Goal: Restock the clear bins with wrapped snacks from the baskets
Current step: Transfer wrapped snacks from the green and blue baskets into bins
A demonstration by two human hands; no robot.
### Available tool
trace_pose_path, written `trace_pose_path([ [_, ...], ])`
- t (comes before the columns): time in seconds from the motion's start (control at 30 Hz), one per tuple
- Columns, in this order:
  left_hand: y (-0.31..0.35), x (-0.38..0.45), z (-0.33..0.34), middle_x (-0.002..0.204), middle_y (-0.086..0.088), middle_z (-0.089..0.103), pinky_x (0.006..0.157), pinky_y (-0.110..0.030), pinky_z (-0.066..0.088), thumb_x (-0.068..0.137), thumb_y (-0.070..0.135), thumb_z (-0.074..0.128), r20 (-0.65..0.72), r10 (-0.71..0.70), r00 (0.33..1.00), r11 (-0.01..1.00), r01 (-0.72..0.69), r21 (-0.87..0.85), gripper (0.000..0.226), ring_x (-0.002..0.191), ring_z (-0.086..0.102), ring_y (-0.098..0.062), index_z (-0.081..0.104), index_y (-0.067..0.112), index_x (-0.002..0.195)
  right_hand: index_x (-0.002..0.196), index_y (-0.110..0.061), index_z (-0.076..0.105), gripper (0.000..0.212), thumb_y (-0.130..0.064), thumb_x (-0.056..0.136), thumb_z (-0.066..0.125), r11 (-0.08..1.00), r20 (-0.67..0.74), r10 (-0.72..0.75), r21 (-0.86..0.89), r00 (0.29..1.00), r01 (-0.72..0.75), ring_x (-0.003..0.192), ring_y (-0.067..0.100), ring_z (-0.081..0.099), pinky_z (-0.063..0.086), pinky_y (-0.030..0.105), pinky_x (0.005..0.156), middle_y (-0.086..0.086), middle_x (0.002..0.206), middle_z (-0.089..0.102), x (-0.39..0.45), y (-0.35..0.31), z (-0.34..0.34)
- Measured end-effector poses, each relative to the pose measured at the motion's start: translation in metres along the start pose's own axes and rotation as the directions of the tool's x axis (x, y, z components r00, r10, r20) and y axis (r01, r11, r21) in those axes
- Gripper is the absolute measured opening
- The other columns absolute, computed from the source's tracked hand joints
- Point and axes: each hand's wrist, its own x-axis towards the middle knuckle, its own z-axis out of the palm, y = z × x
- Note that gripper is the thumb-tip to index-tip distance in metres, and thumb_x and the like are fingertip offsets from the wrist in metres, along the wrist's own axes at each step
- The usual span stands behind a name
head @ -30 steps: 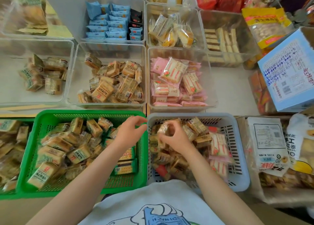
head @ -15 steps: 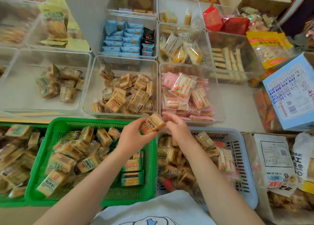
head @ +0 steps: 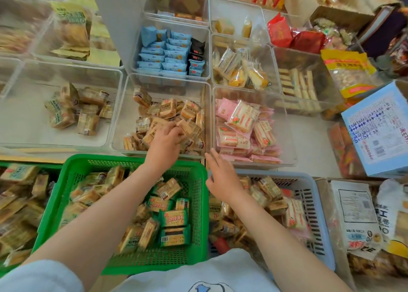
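Observation:
My left hand [head: 164, 146] reaches into the middle clear bin [head: 129, 108] and pinches a brown wrapped snack [head: 190, 127] on top of the pile of like snacks there. Straight-fingered and holding nothing, my right hand [head: 221, 177] hovers over the far rim of the blue-grey basket [head: 309, 181], which holds mixed brown and pink-striped snacks. Under my left forearm sits the green basket [head: 198, 203], with brown and green-wrapped snacks in it.
A clear bin of pink snacks [head: 287, 137] stands right of the middle bin, and a sparsely filled clear bin [head: 26, 119] stands left of it. More bins with blue packets [head: 163, 55] and yellow cakes lie behind. A light blue carton [head: 379, 128] and bagged goods crowd the right side.
My left hand carried the brown snack from above the baskets forward into the middle clear bin. My right hand let go of it and drew back, fingers spread, over the blue-grey basket's rim.

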Motion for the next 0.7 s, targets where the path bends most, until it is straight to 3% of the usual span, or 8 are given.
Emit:
trace_pose_path([
  [0.17, -0.019, -0.017, 0.007, 0.147, -0.019, 0.042, 0.106, -0.051, 0.045, 0.090, -0.006, 0.058, -0.009, 0.060, 0.998, 0.998, -0.060, 0.014, 0.035, 0.134, 0.041, -0.040, 0.061, 0.004, 0.123, 0.162, -0.021, 0.016, 0.074, -0.012, 0.097, 0.052, 0.999, -0.032, -0.012, -0.030, 0.999, 0.011, 0.155, 0.024, 0.008, 0.002, 0.035, 0.123, 0.000, 0.170, 0.003, 0.002, 0.004, 0.003],
  [0.27, -0.031, -0.016, 0.001, 0.144, -0.018, 0.048, 0.107, -0.057, 0.042, 0.083, -0.009, 0.059, -0.072, 0.072, 0.995, 0.984, -0.059, 0.167, 0.038, 0.135, 0.040, -0.039, 0.064, 0.007, 0.117, 0.162, -0.020, 0.015, 0.074, -0.012, 0.098, 0.051, 0.999, -0.042, -0.009, -0.037, 0.999, 0.007, 0.154, 0.023, 0.007, 0.003, 0.037, 0.124, 0.001, 0.170, 0.002, 0.001, 0.001, 0.006],
  [0.47, -0.019, -0.022, -0.006, 0.138, -0.010, 0.055, 0.105, -0.049, 0.038, 0.089, 0.020, 0.059, 0.026, 0.088, 0.996, 0.894, -0.090, 0.439, 0.024, 0.130, 0.045, -0.032, 0.072, 0.013, 0.108, 0.161, -0.020, 0.019, 0.070, -0.015, 0.098, 0.052, 1.000, -0.019, 0.008, 0.018, 1.000, -0.007, 0.154, 0.024, 0.009, 0.005, 0.037, 0.124, 0.001, 0.169, 0.009, 0.001, 0.001, 0.003],
  [0.53, -0.011, -0.029, -0.005, 0.132, -0.012, 0.058, 0.104, -0.050, 0.038, 0.087, 0.020, 0.059, 0.005, 0.085, 0.996, 0.904, -0.080, 0.419, 0.023, 0.125, 0.047, -0.033, 0.072, 0.011, 0.105, 0.158, -0.020, 0.028, 0.063, -0.016, 0.099, 0.050, 0.992, -0.069, 0.029, 0.122, 0.997, -0.021, 0.153, 0.023, 0.015, 0.011, 0.042, 0.125, 0.000, 0.166, 0.020, -0.003, 0.004, 0.000],
  [0.63, 0.002, -0.044, 0.000, 0.123, -0.011, 0.059, 0.097, -0.050, 0.044, 0.087, 0.020, 0.060, -0.047, 0.085, 0.995, 0.960, -0.069, 0.272, 0.022, 0.119, 0.050, -0.034, 0.070, 0.012, 0.106, 0.147, -0.021, 0.046, 0.053, -0.013, 0.096, 0.052, 0.973, -0.257, 0.123, 0.219, 0.959, -0.067, 0.141, 0.019, 0.034, 0.029, 0.043, 0.119, -0.002, 0.152, 0.039, -0.017, 0.021, -0.002],
  [0.7, 0.013, -0.055, 0.009, 0.123, -0.007, 0.060, 0.092, -0.045, 0.048, 0.093, 0.023, 0.057, 0.075, 0.066, 0.995, 0.987, -0.076, 0.142, 0.026, 0.116, 0.053, -0.030, 0.068, 0.014, 0.114, 0.136, -0.016, 0.056, 0.042, -0.011, 0.095, 0.052, 0.953, -0.339, 0.244, 0.256, 0.909, -0.160, 0.130, 0.019, 0.044, 0.037, 0.039, 0.112, 0.001, 0.138, 0.049, -0.027, 0.042, -0.002],
])
